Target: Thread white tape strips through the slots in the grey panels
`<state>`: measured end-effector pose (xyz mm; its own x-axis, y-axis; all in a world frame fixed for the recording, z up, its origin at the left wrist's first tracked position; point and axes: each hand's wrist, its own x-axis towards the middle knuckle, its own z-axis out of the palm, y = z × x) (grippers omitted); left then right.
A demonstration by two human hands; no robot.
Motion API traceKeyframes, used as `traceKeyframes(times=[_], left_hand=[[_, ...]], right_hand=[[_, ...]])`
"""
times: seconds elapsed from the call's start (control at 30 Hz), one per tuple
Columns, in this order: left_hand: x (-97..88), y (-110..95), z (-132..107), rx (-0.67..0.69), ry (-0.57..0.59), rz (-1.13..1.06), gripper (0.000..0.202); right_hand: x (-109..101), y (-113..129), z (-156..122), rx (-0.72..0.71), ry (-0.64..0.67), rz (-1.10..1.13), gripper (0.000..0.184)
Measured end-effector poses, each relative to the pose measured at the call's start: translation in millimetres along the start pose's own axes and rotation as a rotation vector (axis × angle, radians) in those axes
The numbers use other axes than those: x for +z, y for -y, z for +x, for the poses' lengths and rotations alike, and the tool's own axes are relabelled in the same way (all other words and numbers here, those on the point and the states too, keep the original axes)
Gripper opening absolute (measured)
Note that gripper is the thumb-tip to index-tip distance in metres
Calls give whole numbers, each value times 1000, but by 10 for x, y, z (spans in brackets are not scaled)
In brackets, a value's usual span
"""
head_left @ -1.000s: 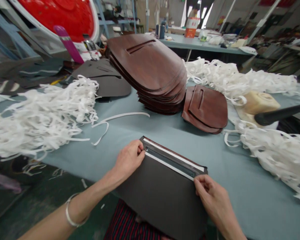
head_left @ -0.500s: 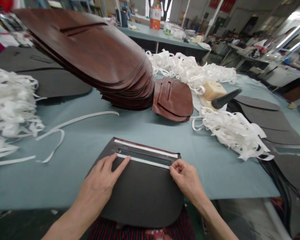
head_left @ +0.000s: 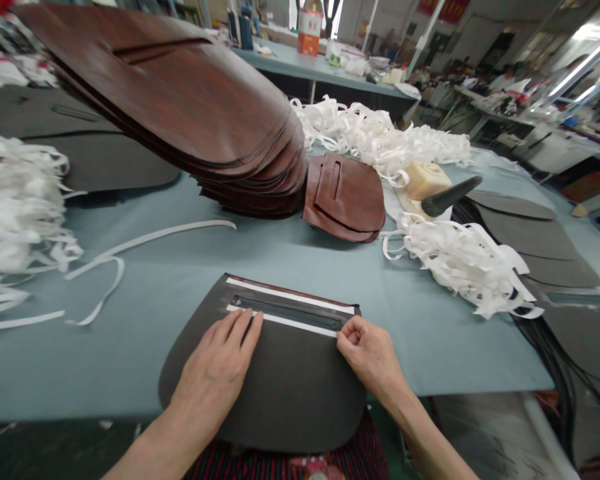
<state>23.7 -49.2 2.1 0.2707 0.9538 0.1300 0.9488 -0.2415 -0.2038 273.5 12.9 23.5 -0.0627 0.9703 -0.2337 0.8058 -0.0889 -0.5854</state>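
In front of me a dark grey panel (head_left: 290, 393) with rounded lower corners lies at the table's front edge, partly overhanging it. Near its top runs a long slot (head_left: 285, 313) with a white strip along each side. My left hand (head_left: 220, 367) rests flat on the panel, its fingertips on the lower white strip (head_left: 295, 325) toward the left end. At that strip's right end, the thumb and forefinger of my right hand (head_left: 370, 350) are pinched together on it. The upper white strip (head_left: 290, 295) lies along the panel's top edge, untouched.
A tall stack of brown leather panels (head_left: 205, 113) leans at the back left, beside smaller brown pieces (head_left: 350, 200). White strip piles lie left (head_left: 20, 200), right (head_left: 460, 267) and behind. A yellowish block (head_left: 425, 180) and a dark tapered object (head_left: 453, 195) sit right. Grey panels (head_left: 545, 260) hang farther right.
My left hand has slid slightly right and its fingers have drawn closer together along the lower strip. My right hand keeps its pinch at the strip's right end.
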Motion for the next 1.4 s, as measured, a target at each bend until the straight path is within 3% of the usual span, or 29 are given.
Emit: traceKeyframes(times=[0.17,0.4,0.63,0.8,0.9,1.03,1.13,1.27,1.4], left_hand=[[-65,-163,58,-6,30,-47,63],[-112,-188,58,-23,7,-68,62],[-97,-175,49,-23,7,-49,63],[-96,-207,46,-35,5,-61,63],[-83,-81,39,-46,-16,-174,57],[-25,320,70,-239,-121,-451,32],[43,562,124,-455,-162,-536,37],[71,621,210,-595,-81,-685,61],[-118,642,288,-690,78,-1156,57]], right_hand=[[-4,30,11,-16,-5,-118,4],[-39,66,158,40,19,-69,24],[-59,-60,253,123,333,327,13],[-50,-95,261,136,318,331,13],[-75,-111,240,118,336,276,10],[-73,43,188,-107,277,234,10],[99,299,173,-411,132,155,5],[444,528,232,-841,-24,-25,14],[550,505,283,-909,-78,-79,14]])
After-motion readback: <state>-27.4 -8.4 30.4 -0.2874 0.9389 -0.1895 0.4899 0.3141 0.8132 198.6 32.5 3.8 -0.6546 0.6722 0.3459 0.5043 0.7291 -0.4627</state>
